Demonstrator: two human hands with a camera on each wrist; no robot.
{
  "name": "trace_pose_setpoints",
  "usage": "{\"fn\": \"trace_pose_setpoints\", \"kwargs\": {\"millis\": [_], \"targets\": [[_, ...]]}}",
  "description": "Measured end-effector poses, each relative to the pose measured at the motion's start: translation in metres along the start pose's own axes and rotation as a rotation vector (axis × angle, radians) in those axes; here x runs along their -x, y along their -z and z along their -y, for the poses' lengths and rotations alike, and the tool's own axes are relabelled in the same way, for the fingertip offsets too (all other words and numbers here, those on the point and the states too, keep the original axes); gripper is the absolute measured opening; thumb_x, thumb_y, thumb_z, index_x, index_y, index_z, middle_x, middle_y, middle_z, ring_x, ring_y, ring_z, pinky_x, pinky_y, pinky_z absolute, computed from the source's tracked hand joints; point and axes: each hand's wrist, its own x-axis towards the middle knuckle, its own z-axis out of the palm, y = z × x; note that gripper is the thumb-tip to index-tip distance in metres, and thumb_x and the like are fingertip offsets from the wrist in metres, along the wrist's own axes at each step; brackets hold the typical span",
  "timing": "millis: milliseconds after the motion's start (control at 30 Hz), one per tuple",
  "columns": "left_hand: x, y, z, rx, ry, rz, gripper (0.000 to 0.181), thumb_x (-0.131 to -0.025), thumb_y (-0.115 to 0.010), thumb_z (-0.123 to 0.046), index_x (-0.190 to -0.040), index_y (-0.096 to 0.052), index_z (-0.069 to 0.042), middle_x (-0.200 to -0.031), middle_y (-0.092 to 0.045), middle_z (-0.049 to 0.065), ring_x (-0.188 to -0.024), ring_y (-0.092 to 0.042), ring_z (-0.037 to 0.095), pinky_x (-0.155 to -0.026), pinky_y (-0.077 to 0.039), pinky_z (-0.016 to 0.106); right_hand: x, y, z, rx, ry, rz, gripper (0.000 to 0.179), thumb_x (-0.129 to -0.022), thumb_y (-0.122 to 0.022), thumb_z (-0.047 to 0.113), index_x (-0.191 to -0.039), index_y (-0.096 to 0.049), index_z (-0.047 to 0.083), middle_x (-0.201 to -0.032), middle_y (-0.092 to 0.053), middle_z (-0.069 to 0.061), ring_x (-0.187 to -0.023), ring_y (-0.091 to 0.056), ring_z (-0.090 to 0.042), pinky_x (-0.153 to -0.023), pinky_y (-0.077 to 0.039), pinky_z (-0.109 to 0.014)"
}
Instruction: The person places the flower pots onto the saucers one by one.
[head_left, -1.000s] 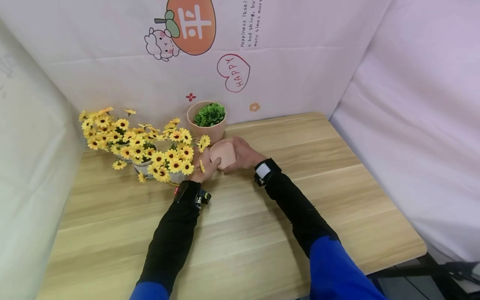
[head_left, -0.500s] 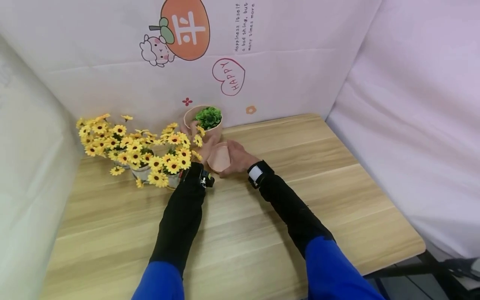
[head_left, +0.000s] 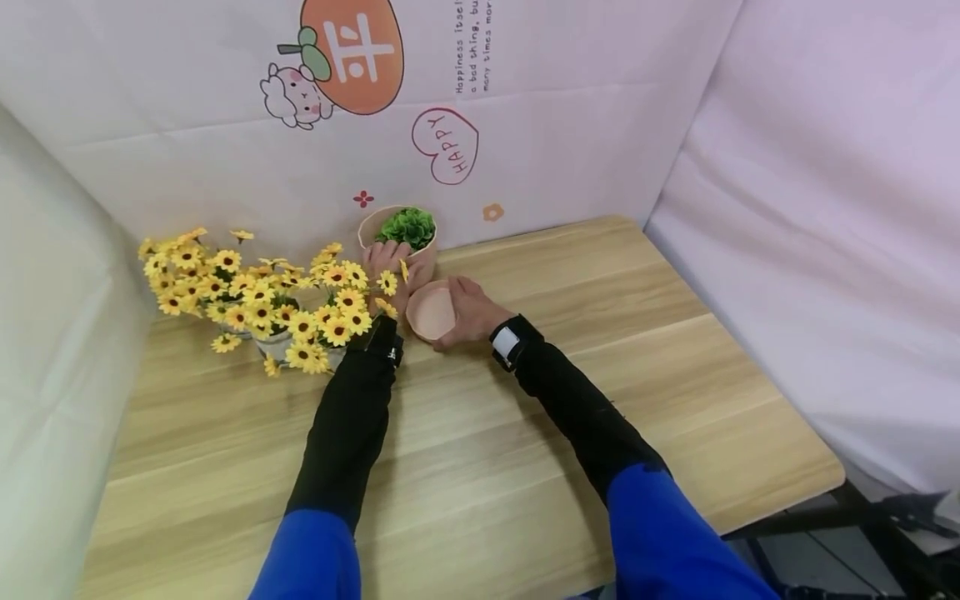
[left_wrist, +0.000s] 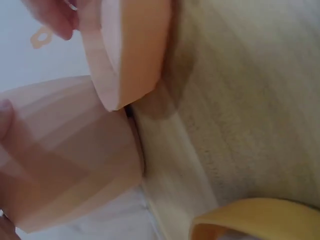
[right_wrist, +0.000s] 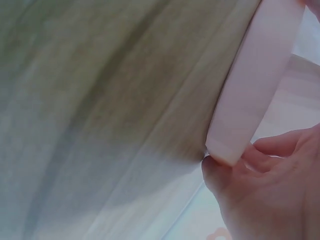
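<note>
A pink flowerpot (head_left: 424, 265) with a leafy green plant (head_left: 411, 227) in it stands at the back of the table. My left hand (head_left: 386, 265) grips it at the near left side, fingers over the rim; yellow flowers partly cover that hand. In the left wrist view, fingertips (left_wrist: 5, 117) lie against the pot's wall. A shallow pink saucer (head_left: 431, 311) is right in front of the pot, tipped with its inside toward me. My right hand (head_left: 471, 311) holds its right edge. The right wrist view shows the thumb and fingers pinching the saucer's (right_wrist: 250, 85) end, close over the tabletop.
Several pots of yellow daisy-like flowers (head_left: 261, 312) crowd the left back of the table, close beside my left forearm. A yellow curved rim (left_wrist: 260, 217) shows low in the left wrist view. A printed white cloth (head_left: 562, 167) hangs behind the wooden table (head_left: 480, 467).
My left hand has left the saucer's left side and reached back to the flowerpot, now gripping its rim. The right hand keeps hold of the saucer in nearly the same place.
</note>
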Motion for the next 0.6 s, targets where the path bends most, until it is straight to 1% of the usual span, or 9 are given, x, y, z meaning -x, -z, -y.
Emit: {"fn": "trace_pose_setpoints", "kwargs": {"millis": [33, 67, 100, 133, 200, 233, 400, 467, 600], "targets": [[-0.001, 0.007, 0.000, 0.153, 0.002, 0.044, 0.029, -0.104, -0.062, -0.023, -0.085, -0.057, -0.001, -0.080, -0.056, 0.017, -0.074, -0.050, 0.035, -0.083, -0.044, 0.049, 0.000, 0.000, 0.000, 0.002, -0.007, 0.002, 0.139, -0.073, -0.091, 0.056, -0.168, -0.006, 0.003, -0.174, -0.014, -0.020, -0.162, -0.021, -0.034, -0.130, -0.035, -0.046], [-0.002, 0.009, -0.001, 0.188, 0.030, 0.114, 0.023, -0.098, -0.068, -0.019, -0.088, -0.060, -0.001, -0.083, -0.059, 0.018, -0.080, -0.053, 0.037, -0.087, -0.044, 0.052, 0.001, 0.000, 0.000, 0.005, -0.012, 0.003, 0.140, -0.072, -0.091, 0.057, -0.169, -0.005, 0.002, -0.175, -0.013, -0.020, -0.162, -0.020, -0.034, -0.130, -0.035, -0.046], [-0.002, 0.015, -0.001, 0.235, 0.043, 0.167, 0.023, -0.095, -0.073, -0.020, -0.095, -0.062, 0.001, -0.089, -0.062, 0.021, -0.084, -0.056, 0.040, -0.087, -0.044, 0.052, 0.001, 0.000, 0.000, 0.009, -0.014, 0.002, 0.140, -0.072, -0.091, 0.057, -0.169, -0.006, 0.002, -0.175, -0.014, -0.020, -0.161, -0.021, -0.034, -0.129, -0.036, -0.046], [-0.003, 0.017, -0.002, 0.275, 0.081, 0.215, 0.022, -0.097, -0.073, -0.019, -0.097, -0.063, 0.001, -0.093, -0.065, 0.022, -0.090, -0.058, 0.043, -0.090, -0.043, 0.054, 0.002, 0.000, -0.001, 0.013, -0.015, 0.002, 0.140, -0.072, -0.091, 0.058, -0.169, -0.006, 0.003, -0.174, -0.015, -0.019, -0.161, -0.022, -0.034, -0.129, -0.036, -0.046], [-0.002, 0.018, -0.004, 0.331, 0.123, 0.265, 0.020, -0.099, -0.071, -0.017, -0.099, -0.064, 0.002, -0.096, -0.066, 0.024, -0.095, -0.058, 0.045, -0.093, -0.040, 0.057, 0.004, 0.000, -0.003, 0.018, -0.014, 0.003, 0.140, -0.071, -0.091, 0.058, -0.169, -0.008, 0.002, -0.174, -0.017, -0.019, -0.160, -0.025, -0.034, -0.128, -0.038, -0.047], [-0.002, 0.018, -0.004, 0.350, 0.134, 0.271, 0.019, -0.099, -0.071, -0.016, -0.098, -0.064, 0.002, -0.097, -0.066, 0.024, -0.097, -0.058, 0.045, -0.094, -0.039, 0.058, 0.005, -0.001, -0.004, 0.027, -0.013, 0.006, 0.139, -0.071, -0.091, 0.059, -0.168, -0.010, 0.003, -0.173, -0.018, -0.019, -0.159, -0.026, -0.035, -0.127, -0.039, -0.046], [0.002, 0.014, -0.004, 0.359, 0.097, 0.252, 0.019, -0.099, -0.071, -0.014, -0.095, -0.062, 0.003, -0.095, -0.064, 0.024, -0.092, -0.056, 0.046, -0.087, -0.037, 0.057, 0.009, -0.002, -0.010, 0.041, 0.008, 0.016, 0.139, -0.069, -0.091, 0.061, -0.168, -0.013, 0.002, -0.173, -0.020, -0.020, -0.158, -0.027, -0.037, -0.127, -0.039, -0.048], [0.001, 0.013, -0.002, 0.347, 0.080, 0.266, 0.020, -0.100, -0.070, -0.016, -0.097, -0.061, 0.002, -0.097, -0.064, 0.023, -0.093, -0.055, 0.045, -0.086, -0.036, 0.057, 0.012, -0.001, -0.011, 0.036, 0.019, 0.022, 0.141, -0.069, -0.091, 0.060, -0.168, -0.011, 0.000, -0.174, -0.017, -0.022, -0.160, -0.025, -0.039, -0.129, -0.035, -0.049], [0.001, 0.014, 0.000, 0.311, 0.074, 0.326, 0.023, -0.103, -0.067, -0.023, -0.103, -0.062, 0.000, -0.102, -0.065, 0.020, -0.098, -0.057, 0.043, -0.088, -0.039, 0.056, 0.020, 0.003, -0.014, 0.037, 0.032, 0.044, 0.141, -0.071, -0.091, 0.059, -0.168, -0.009, -0.002, -0.175, -0.012, -0.024, -0.162, -0.019, -0.040, -0.132, -0.030, -0.050]]}}
